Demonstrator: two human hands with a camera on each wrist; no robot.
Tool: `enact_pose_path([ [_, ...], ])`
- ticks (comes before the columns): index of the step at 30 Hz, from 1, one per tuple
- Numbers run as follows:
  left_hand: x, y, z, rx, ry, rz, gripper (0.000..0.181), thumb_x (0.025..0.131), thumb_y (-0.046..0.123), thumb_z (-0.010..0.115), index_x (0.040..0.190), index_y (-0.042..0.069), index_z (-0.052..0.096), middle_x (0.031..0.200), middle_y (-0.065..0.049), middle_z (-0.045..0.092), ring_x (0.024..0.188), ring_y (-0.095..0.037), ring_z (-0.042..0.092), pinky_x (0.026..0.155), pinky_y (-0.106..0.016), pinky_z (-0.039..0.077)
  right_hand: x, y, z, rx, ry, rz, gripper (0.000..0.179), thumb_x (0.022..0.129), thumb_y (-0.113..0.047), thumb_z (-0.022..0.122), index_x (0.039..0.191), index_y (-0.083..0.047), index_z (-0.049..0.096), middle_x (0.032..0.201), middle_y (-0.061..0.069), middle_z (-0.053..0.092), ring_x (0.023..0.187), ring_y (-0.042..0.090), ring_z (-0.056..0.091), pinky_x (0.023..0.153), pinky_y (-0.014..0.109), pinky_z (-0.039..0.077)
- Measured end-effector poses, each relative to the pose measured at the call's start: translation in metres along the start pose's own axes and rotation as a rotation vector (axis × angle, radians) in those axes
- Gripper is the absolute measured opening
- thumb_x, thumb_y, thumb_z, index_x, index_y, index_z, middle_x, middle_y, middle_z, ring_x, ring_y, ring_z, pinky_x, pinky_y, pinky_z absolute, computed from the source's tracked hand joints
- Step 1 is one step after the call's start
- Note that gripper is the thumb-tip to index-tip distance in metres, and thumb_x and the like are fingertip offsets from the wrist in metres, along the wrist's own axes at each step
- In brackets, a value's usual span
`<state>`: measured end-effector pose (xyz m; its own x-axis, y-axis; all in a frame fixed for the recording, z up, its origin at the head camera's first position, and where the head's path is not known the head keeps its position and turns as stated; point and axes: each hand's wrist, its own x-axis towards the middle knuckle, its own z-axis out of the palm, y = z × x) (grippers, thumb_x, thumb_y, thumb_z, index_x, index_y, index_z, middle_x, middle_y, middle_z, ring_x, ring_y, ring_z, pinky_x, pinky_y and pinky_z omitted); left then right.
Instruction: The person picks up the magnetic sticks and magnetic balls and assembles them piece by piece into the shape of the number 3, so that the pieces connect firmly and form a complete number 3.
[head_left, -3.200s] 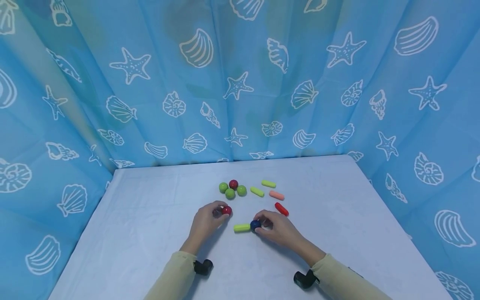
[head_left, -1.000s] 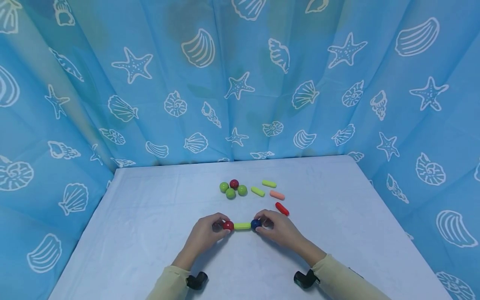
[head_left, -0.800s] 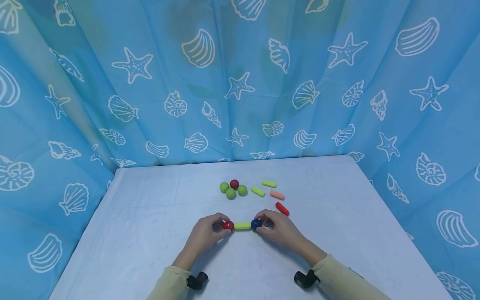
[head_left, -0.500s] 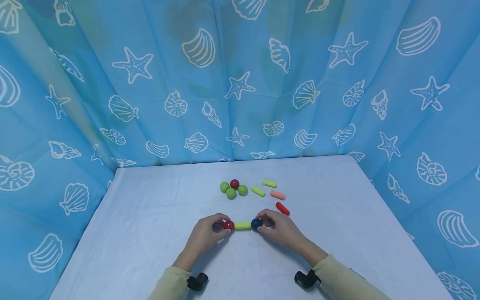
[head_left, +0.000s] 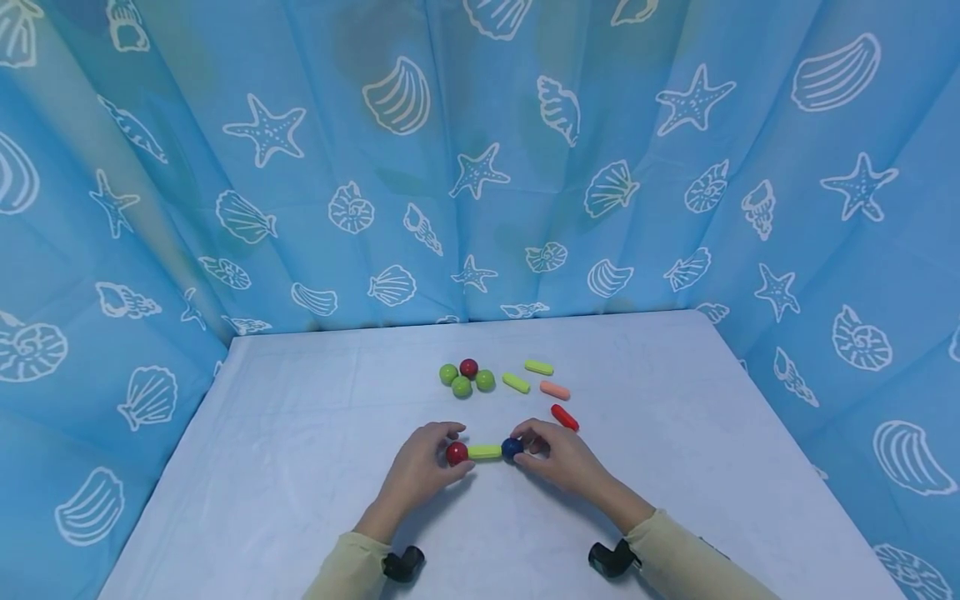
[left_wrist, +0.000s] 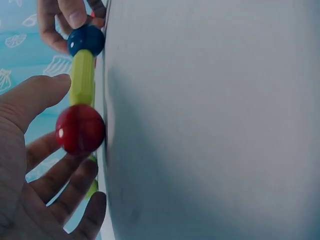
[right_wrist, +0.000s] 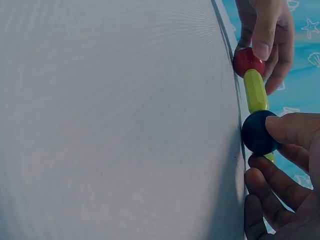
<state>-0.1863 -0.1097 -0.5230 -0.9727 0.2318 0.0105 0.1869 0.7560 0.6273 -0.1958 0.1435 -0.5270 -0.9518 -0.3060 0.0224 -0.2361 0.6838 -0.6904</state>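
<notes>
A yellow-green rod (head_left: 484, 452) lies on the table between a red ball (head_left: 457, 453) at its left end and a dark blue ball (head_left: 512, 449) at its right end, all in one line. My left hand (head_left: 420, 467) is around the red ball with thumb and fingers spread; in the left wrist view the thumb (left_wrist: 45, 95) stands apart from the ball. My right hand (head_left: 562, 458) pinches the blue ball, its thumb (right_wrist: 290, 129) pressed on the ball in the right wrist view.
Farther back sit several green balls (head_left: 461, 387) with a dark red ball (head_left: 468, 367). To their right lie two yellow-green rods (head_left: 516, 383), a salmon rod (head_left: 554, 390) and a red rod (head_left: 565, 417). A blue shell-patterned curtain (head_left: 465, 208) hangs behind the white table (head_left: 300, 433).
The left hand brought the red ball down to the rod's left end, then loosened its fingers and shifted slightly right. The right hand keeps hold of the blue ball almost in place.
</notes>
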Motion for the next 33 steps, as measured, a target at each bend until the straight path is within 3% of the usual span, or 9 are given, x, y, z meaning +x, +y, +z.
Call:
enact_pose_path([
  [3, 0.001, 0.007, 0.002, 0.02, 0.012, 0.04, 0.055, 0.085, 0.036, 0.083, 0.133, 0.019, 0.064, 0.124, -0.001, 0.066, 0.115, -0.02, 0.059, 0.098, -0.044, 0.051, 0.0, 0.001, 0.0, 0.009, 0.0, -0.004, 0.03, 0.088, -0.024, 0.081, 0.116, -0.027, 0.069, 0.103, -0.013, 0.066, 0.09, 0.008, 0.059, 0.083, 0.028, 0.055],
  [11, 0.009, 0.021, 0.014, 0.062, 0.041, 0.141, 0.046, 0.087, 0.037, 0.082, 0.128, 0.02, 0.07, 0.121, 0.002, 0.07, 0.098, -0.014, 0.058, 0.085, -0.034, 0.053, 0.0, 0.002, -0.001, 0.013, 0.004, -0.012, 0.03, 0.089, -0.023, 0.081, 0.116, -0.025, 0.068, 0.103, -0.012, 0.067, 0.089, 0.008, 0.06, 0.083, 0.029, 0.055],
  [14, 0.013, 0.026, 0.02, 0.067, 0.044, 0.156, 0.043, 0.087, 0.036, 0.081, 0.126, 0.02, 0.072, 0.121, 0.003, 0.071, 0.104, -0.016, 0.062, 0.09, -0.037, 0.053, -0.001, 0.002, -0.001, 0.023, 0.007, -0.006, 0.029, 0.089, -0.022, 0.08, 0.115, -0.024, 0.068, 0.1, -0.012, 0.067, 0.089, 0.008, 0.059, 0.083, 0.027, 0.054],
  [18, 0.016, 0.033, 0.025, 0.083, 0.043, 0.164, 0.041, 0.087, 0.036, 0.082, 0.124, 0.021, 0.073, 0.121, 0.004, 0.073, 0.115, -0.019, 0.064, 0.099, -0.042, 0.051, -0.001, 0.001, -0.002, 0.031, 0.009, 0.0, 0.027, 0.089, -0.022, 0.08, 0.113, -0.022, 0.067, 0.099, -0.013, 0.066, 0.088, 0.008, 0.059, 0.083, 0.027, 0.054],
  [22, 0.019, 0.035, 0.029, 0.106, 0.047, 0.174, 0.04, 0.087, 0.037, 0.082, 0.123, 0.021, 0.074, 0.117, 0.006, 0.074, 0.111, -0.016, 0.065, 0.097, -0.04, 0.052, -0.002, 0.0, -0.002, 0.03, 0.005, -0.009, 0.026, 0.09, -0.021, 0.079, 0.112, -0.021, 0.067, 0.099, -0.012, 0.066, 0.088, 0.009, 0.059, 0.083, 0.028, 0.054],
  [33, 0.02, 0.04, 0.034, 0.068, 0.029, 0.103, 0.033, 0.087, 0.032, 0.082, 0.119, 0.023, 0.076, 0.107, 0.009, 0.074, 0.103, -0.014, 0.064, 0.093, -0.039, 0.052, -0.001, 0.002, -0.002, 0.04, 0.001, -0.022, 0.024, 0.09, -0.02, 0.079, 0.112, -0.019, 0.068, 0.099, -0.011, 0.066, 0.088, 0.009, 0.058, 0.084, 0.03, 0.054],
])
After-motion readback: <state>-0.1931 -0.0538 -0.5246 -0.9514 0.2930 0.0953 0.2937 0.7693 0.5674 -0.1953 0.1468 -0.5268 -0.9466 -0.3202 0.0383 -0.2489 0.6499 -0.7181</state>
